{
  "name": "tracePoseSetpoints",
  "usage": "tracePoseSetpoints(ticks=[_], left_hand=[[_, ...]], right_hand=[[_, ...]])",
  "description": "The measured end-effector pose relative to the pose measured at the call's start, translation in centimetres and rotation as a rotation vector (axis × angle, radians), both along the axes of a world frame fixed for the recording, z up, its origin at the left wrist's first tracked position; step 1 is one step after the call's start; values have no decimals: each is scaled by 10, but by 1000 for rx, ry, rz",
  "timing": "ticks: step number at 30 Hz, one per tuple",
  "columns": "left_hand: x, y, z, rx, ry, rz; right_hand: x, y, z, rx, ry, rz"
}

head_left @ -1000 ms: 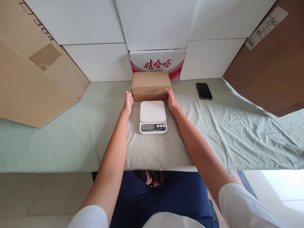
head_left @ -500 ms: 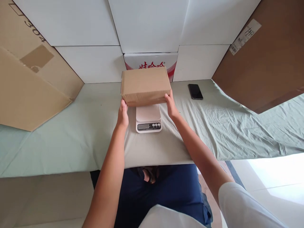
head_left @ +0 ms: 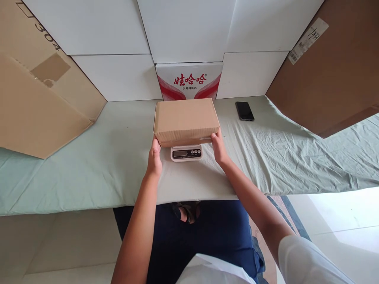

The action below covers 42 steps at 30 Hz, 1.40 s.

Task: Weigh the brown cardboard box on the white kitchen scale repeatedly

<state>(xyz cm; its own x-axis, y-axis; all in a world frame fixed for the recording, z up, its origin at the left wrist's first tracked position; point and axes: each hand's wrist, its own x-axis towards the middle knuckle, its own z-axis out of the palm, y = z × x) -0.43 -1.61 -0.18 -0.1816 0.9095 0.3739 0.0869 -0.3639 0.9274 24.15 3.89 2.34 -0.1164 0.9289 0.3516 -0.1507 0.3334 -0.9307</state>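
**Box now over the scale, both your hands on its ends**

A second ago the box sat on the cloth behind the scale, at centre frame; half a second ago you had it lifted and coming toward you. Now it covers the scale's platform, and only the display strip shows below its near edge. Whether its weight is fully resting there or you are bearing some of it cannot be told. Your left hand is pressed flat against the box's lower left corner, fingers together; your right hand grips the lower right corner, thumb on the near face. The display is too small to read. A phone lies well apart, right of centre, and a red-and-white carton stands just behind the box.
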Motion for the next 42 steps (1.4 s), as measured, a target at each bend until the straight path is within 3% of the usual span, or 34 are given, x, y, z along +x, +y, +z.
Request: tracePoseSetpoints(ticks=[14,22,29,36,39,42], left_hand=[[1,6,10,-12,8,-5],[-2,7,7,15,15,-26],[-12,10,3,0,-35,113],[1,5,6,-37,-70,16],[4,7,12,0,-80,24],[3,24,28,60,-98,24]], right_hand=[[0,8,-2,-8,-6,-5],[1,9,-3,2,-1,1],[11,13,-4,-81,54,-39],[-1,5,0,-19,51,15],[-4,4,4,7,64,23],[-5,21,14,58,67,-1]])
